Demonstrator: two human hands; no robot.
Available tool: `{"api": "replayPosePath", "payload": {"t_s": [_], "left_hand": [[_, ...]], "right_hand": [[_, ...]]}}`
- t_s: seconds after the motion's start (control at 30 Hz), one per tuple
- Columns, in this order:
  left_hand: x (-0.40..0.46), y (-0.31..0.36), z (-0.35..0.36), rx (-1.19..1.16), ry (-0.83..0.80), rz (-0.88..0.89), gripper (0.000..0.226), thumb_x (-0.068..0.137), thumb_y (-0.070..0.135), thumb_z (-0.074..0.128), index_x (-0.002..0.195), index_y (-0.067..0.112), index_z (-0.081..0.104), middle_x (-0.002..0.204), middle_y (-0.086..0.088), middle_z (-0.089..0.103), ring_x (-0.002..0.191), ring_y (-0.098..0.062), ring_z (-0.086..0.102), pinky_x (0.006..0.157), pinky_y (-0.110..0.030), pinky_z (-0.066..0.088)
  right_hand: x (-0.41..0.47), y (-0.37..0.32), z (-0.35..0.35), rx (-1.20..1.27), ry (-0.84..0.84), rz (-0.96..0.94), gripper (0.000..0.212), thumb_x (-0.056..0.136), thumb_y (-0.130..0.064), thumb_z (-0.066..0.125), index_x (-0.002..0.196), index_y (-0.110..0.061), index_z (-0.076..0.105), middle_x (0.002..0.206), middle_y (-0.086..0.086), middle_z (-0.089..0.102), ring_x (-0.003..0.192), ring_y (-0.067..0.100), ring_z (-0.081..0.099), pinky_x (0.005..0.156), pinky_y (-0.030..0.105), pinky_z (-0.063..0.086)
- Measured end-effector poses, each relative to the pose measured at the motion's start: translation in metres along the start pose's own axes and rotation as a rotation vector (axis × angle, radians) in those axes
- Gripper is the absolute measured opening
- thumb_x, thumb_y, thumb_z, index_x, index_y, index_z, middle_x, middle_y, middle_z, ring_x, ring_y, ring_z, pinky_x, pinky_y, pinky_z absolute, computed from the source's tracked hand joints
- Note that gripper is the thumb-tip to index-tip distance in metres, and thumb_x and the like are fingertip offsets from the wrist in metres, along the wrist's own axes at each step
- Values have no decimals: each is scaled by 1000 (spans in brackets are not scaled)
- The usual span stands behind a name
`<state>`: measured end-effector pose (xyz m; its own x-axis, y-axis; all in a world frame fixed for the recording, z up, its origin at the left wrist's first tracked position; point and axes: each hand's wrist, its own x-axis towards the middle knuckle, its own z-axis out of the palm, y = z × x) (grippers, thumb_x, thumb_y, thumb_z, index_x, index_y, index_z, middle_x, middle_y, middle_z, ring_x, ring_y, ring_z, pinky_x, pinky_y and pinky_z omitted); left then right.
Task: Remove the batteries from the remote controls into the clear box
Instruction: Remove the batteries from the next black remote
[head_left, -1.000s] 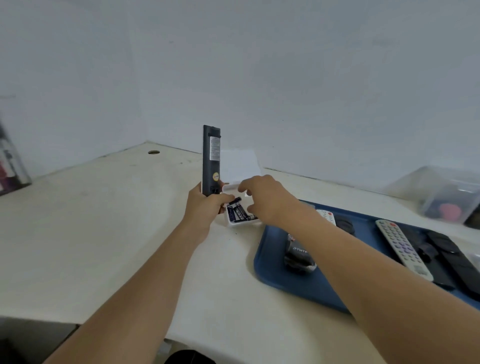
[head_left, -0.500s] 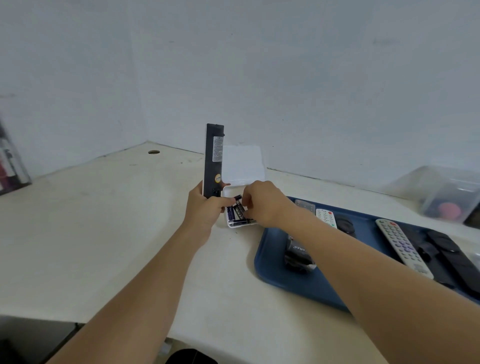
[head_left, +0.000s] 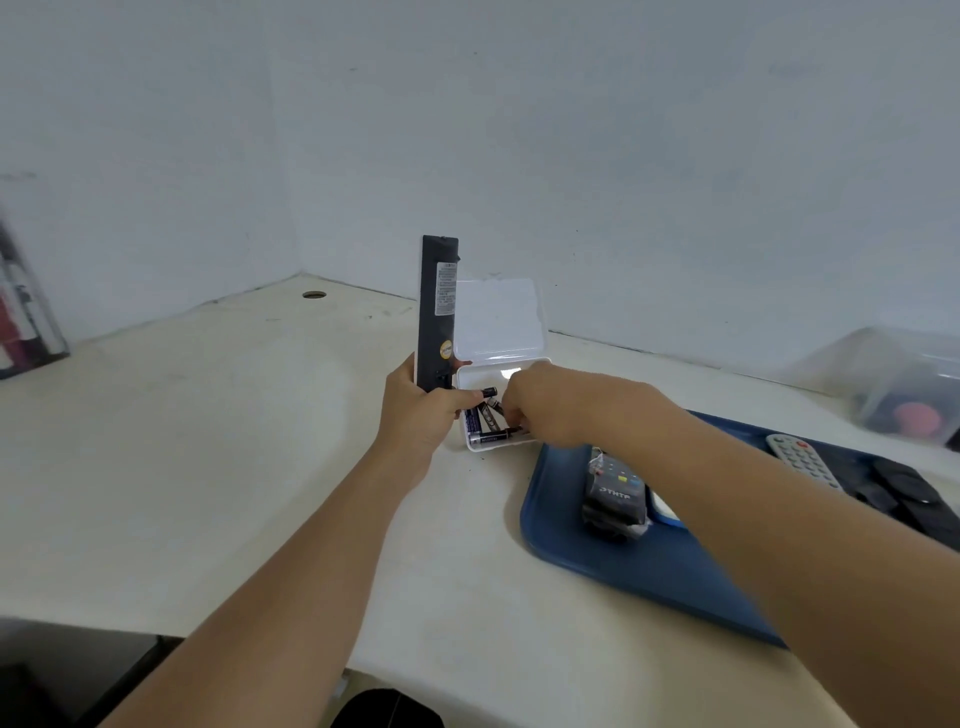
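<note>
Beside the blue tray, on the counter, the clear box stands with lid up. Left hand fingers grip the black remote upright, just left of the box. Right hand reaches into it among the dark batteries; fingers hidden, grip cannot be told. Judged step: depositing a battery. Next: release, withdraw, set remote aside.
</note>
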<state>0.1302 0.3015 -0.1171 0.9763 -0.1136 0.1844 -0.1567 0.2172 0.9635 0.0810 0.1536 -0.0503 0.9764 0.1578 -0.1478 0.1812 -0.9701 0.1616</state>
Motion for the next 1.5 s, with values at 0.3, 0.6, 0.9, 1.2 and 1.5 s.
{"api": "replayPosePath", "payload": {"t_s": [0.3, 0.6, 0.9, 1.2, 1.5], "left_hand": [[2, -3, 0, 22, 5, 38, 39, 66, -14, 79, 83, 18, 67, 65, 12, 71, 55, -3, 65, 49, -16, 48], [1, -3, 1, 63, 18, 58, 39, 67, -8, 83, 84, 22, 67, 65, 17, 70, 55, -1, 64, 50, -15, 47], [3, -4, 3, 77, 51, 42, 37, 70, -6, 82, 84, 26, 68, 73, 16, 72, 66, -7, 67, 58, -19, 50], [1, -5, 3, 60, 42, 55, 37, 72, -6, 80, 88, 26, 69, 75, 13, 74, 68, -7, 71, 58, -19, 53], [1, -7, 1, 82, 41, 75, 37, 70, -4, 80, 88, 26, 69, 75, 13, 73, 69, -7, 69, 64, -25, 52]], "right_hand": [[-10, 3, -11, -133, 84, -9, 30, 91, -3, 55, 118, -12, 64, 111, 12, 60, 85, 26, 65, 69, 35, 56], [-3, 15, -9, 72, -32, 6, 31, 87, 1, 58, 116, -4, 68, 112, 13, 69, 81, 24, 69, 78, 38, 60], [-6, 23, 6, 304, 66, -52, 16, 93, -18, 66, 107, -19, 75, 107, -3, 70, 97, 17, 62, 84, 30, 49], [-3, 13, -3, 256, -4, -67, 30, 94, -16, 64, 123, -22, 68, 111, 3, 70, 103, 23, 62, 94, 37, 50], [14, -4, -10, 102, -160, -95, 24, 97, -21, 52, 99, -2, 67, 84, 11, 64, 71, 28, 60, 64, 31, 50]]}}
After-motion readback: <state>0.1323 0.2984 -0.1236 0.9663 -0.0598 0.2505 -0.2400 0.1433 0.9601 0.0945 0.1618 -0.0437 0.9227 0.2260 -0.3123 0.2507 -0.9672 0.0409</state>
